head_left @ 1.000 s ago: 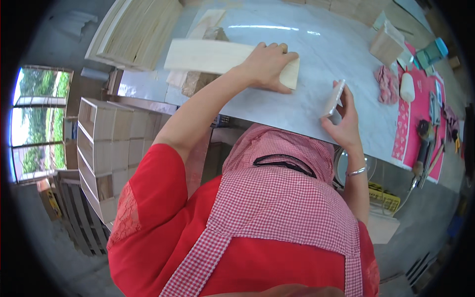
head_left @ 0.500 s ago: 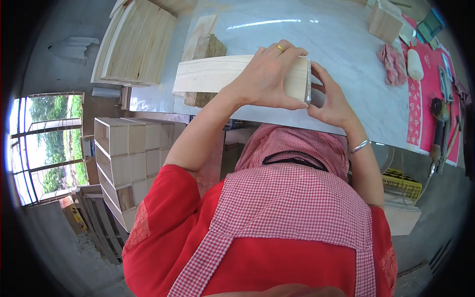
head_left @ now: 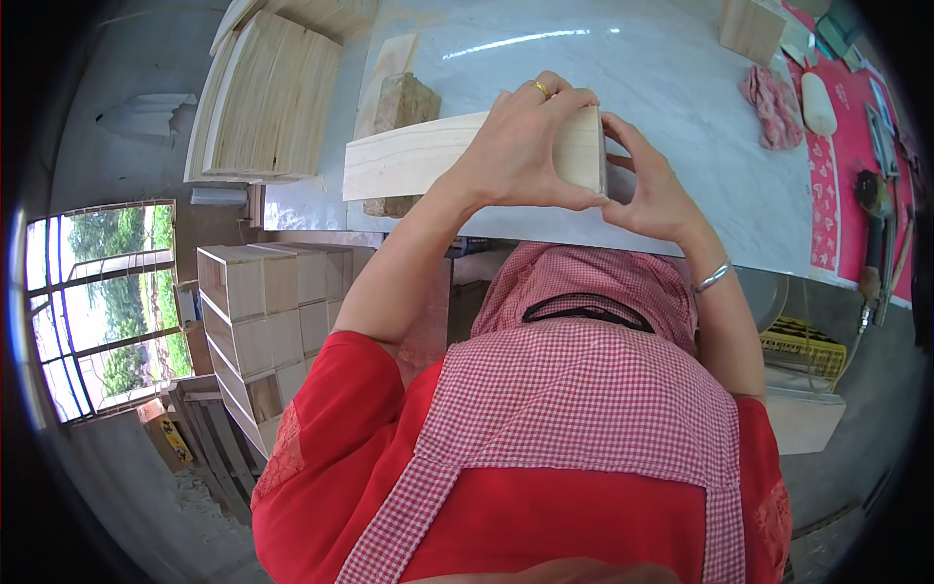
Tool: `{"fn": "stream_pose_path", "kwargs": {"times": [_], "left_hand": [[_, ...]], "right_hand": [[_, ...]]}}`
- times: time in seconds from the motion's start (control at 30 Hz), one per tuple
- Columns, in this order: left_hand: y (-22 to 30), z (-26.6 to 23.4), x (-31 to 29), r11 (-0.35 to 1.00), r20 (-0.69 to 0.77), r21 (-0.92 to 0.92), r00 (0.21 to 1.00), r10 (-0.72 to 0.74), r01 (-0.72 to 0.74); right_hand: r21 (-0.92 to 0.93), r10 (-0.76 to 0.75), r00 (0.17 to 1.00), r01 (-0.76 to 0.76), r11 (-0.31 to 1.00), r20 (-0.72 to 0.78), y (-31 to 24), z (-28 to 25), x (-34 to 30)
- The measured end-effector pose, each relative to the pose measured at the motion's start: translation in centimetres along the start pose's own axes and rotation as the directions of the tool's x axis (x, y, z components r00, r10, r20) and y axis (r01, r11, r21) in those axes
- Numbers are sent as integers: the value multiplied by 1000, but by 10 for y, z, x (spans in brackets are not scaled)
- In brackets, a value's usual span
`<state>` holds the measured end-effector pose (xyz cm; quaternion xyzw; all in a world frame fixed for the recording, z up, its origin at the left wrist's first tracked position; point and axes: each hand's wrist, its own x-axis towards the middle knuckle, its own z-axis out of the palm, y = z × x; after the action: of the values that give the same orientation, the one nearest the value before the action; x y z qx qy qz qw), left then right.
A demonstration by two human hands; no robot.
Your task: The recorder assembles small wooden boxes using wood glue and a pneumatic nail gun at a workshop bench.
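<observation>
A long pale wooden board lies crosswise before me, its left part over a rough brown block on the table. My left hand spans the board near its right end, thumb on the near edge and fingers over the far edge. At that right end my right hand curves its fingers and thumb around the end face, touching the far and near corners. A thin edge strip shows at this end; whether it is a separate piece I cannot tell.
Stacked wooden boards stand at the table's left. Below them are piled open wooden boxes. To the right lie a pink rag, a white roll-shaped object and tools on a pink cloth. A wooden block stands far right.
My right hand's fingers have drawn closer to the board's end, and the shiny ragged edge there now looks flat and even. The whole view has shifted slightly.
</observation>
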<state>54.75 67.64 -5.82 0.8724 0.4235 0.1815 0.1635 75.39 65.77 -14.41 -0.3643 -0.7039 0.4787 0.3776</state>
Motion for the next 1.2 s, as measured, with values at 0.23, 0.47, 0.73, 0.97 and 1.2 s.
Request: {"fn": "stream_pose_path", "kwargs": {"times": [0.23, 0.47, 0.73, 0.97, 1.2], "left_hand": [[-2, 1, 2, 1000, 11, -14, 1000, -3, 3], [-2, 1, 2, 1000, 4, 0, 1000, 9, -9], [-2, 3, 2, 999, 6, 27, 1000, 19, -19], [-3, 6, 4, 1000, -1, 21, 1000, 23, -23], [-4, 7, 2, 1000, -15, 23, 1000, 14, -13]], "right_hand": [[-8, -9, 1000, 9, 1000, 2, 1, 1, 0], [-7, -7, 1000, 7, 1000, 3, 1, 1, 1], [-10, -16, 1000, 16, 1000, -5, 1, 0, 0], [-107, -80, 991, 69, 992, -110, -11, 9, -11], [-42, -73, 987, 68, 997, -145, -52, 33, -63]]}}
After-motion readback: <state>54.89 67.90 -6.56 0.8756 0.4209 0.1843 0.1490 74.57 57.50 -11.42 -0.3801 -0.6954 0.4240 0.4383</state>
